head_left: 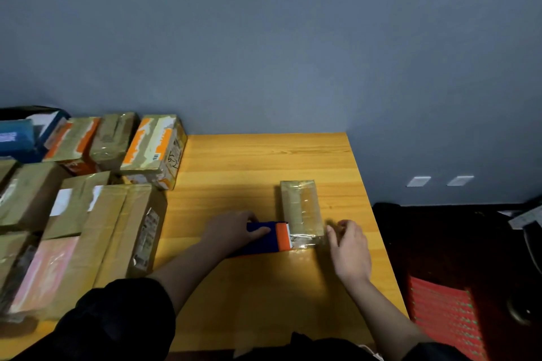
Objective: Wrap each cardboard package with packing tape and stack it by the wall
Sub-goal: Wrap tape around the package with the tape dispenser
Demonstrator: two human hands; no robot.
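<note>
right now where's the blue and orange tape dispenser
In the head view, the blue and orange tape dispenser lies centre on the yellow wooden table, gripped by the left hand, against the small taped cardboard package.

The desk is honey-yellow wood with a streaky grain. The small package is tan under glossy clear tape. The tape dispenser is dark blue with an orange band. One box shows orange and white patches. The wall is flat grey-blue. The sleeve is black.
</note>
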